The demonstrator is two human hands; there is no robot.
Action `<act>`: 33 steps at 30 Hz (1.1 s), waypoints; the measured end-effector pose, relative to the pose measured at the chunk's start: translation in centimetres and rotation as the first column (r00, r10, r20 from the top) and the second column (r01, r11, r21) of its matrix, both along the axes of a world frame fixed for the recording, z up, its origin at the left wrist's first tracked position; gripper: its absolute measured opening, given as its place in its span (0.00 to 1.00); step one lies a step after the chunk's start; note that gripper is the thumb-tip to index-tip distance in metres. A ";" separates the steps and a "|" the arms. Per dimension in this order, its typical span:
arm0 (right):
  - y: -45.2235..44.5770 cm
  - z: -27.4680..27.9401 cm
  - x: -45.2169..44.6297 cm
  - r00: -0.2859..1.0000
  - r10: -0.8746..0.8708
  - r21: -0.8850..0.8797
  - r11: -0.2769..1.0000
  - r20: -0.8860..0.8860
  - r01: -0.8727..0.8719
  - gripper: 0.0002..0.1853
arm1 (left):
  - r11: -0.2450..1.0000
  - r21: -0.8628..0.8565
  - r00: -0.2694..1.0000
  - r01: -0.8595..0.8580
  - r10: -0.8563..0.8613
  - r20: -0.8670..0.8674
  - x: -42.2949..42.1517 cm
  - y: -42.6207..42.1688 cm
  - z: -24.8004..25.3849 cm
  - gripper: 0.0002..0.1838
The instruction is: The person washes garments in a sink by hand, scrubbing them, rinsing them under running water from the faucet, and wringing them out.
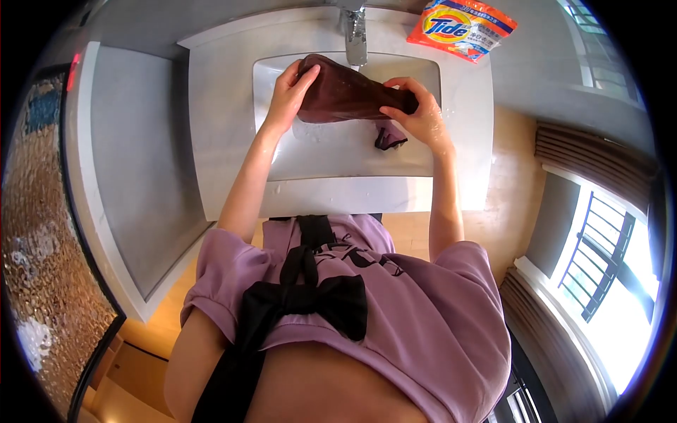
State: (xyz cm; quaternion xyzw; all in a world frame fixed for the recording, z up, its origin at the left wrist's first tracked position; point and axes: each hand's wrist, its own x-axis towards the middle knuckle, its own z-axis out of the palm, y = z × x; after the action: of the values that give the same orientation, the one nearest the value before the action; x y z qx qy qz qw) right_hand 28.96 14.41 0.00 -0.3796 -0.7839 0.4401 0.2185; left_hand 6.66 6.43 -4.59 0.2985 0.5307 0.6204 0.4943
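A dark brown wet cloth is stretched sideways over the white sink, below the faucet. My left hand grips its left end, thumb on the near face. At the narrower right end, my right hand pinches the bunched fabric between thumb and fingers. Drops of water show on the right hand and wrist. A small purple cloth with dark edging lies in the basin, just below the brown cloth's right part.
The metal faucet stands at the back of the sink. An orange Tide bag lies at the counter's back right corner. The white counter runs along the sink's front. A barred window is at the right.
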 end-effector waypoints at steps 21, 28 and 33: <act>-0.9 -16.1 -2.1 0.914 -0.341 0.267 0.922 0.219 0.280 0.10 | 0.768 -0.571 0.949 0.291 -0.305 0.073 1.3 0.5 -11.8 0.22; -3.9 -17.8 -0.1 0.562 -0.191 0.081 0.973 0.804 0.215 0.39 | 0.803 -0.578 0.555 0.146 0.417 0.720 5.1 9.0 -6.8 0.30; -3.5 -21.3 2.4 0.704 -0.316 -0.057 0.891 0.637 0.451 0.32 | 0.755 -0.627 0.555 0.194 0.443 0.704 4.9 11.5 -9.9 0.18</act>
State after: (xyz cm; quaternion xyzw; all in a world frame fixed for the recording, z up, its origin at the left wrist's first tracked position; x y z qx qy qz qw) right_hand 31.39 10.87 -21.29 -0.6769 -0.6643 0.3171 -0.0008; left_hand 11.59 17.93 -14.48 -0.2557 0.4362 0.4996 0.7034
